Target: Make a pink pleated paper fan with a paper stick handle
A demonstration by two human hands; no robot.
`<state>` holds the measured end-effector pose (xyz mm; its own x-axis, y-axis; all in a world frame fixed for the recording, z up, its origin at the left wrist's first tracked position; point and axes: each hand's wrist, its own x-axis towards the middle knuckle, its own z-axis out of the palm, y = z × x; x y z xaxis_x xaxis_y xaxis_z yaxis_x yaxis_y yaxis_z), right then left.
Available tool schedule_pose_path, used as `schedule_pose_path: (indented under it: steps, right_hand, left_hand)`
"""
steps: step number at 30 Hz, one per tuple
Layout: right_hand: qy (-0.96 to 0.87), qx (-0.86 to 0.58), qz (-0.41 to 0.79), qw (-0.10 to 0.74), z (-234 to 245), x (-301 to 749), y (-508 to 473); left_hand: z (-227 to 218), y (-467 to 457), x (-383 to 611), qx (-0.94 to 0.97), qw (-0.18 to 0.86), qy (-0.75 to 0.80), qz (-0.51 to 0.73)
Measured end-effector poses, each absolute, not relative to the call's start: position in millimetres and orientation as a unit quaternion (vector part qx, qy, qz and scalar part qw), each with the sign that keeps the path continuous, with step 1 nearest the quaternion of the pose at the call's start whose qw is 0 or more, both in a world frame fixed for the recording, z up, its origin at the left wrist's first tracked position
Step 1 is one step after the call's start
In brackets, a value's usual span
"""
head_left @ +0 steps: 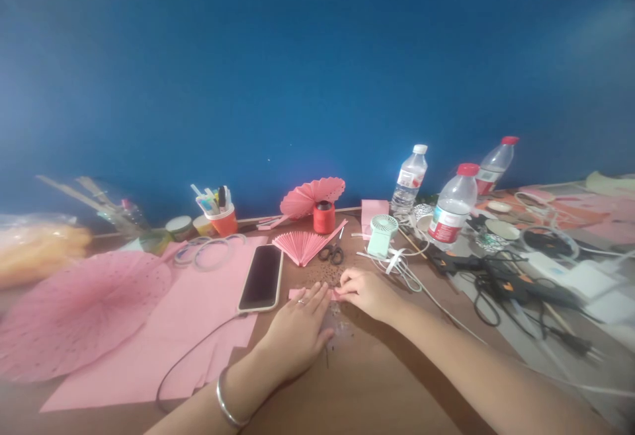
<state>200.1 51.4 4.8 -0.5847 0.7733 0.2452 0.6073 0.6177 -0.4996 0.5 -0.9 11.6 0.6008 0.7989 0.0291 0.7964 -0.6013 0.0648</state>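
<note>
A narrow pink paper strip (pixel 296 293) lies on the brown table in front of me. My left hand (pixel 303 319) rests flat across it, fingers stretched out, with a ring on one finger and a silver bangle at the wrist. At the strip's right end, my right hand (pixel 364 294) pinches the paper between its fingertips, which partly hide it. Just beyond the hands are small dark scraps, a pair of scissors (pixel 331 254) with dark handles and a pleated pink paper fan (pixel 300 247). Left of my left hand lies a smartphone (pixel 260 277), screen up.
Pink paper sheets (pixel 198 329) and a round pleated pink fan (pixel 89 309) cover the left side. Behind stand a red jar (pixel 324 217) and an orange pen cup (pixel 225 221). To the right are a mint handheld fan (pixel 381 237), plastic bottles (pixel 452 207) and tangled cables (pixel 489 283).
</note>
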Motion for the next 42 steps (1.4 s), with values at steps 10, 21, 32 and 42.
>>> schedule_pose_path:
  steps: [10, 21, 32, 42]
  right_hand:
    - [-0.867, -0.402, 0.203, 0.212, 5, 202, 53]
    - [-0.918, -0.335, 0.104, 0.185, 9, 205, 52]
    - [-0.887, -0.357, 0.195, 0.22, 0, 201, 62]
    - [-0.886, -0.395, 0.141, 0.197, 8, 189, 51]
  left_hand:
    - [4, -6, -2, 0.802, -0.108, 0.588, -0.019]
    - [16, 13, -6, 0.876, 0.004, 0.477, 0.077]
    - [19, 19, -9, 0.844, 0.119, 0.501, 0.152]
    - [18, 16, -4, 0.842, 0.077, 0.508, 0.163]
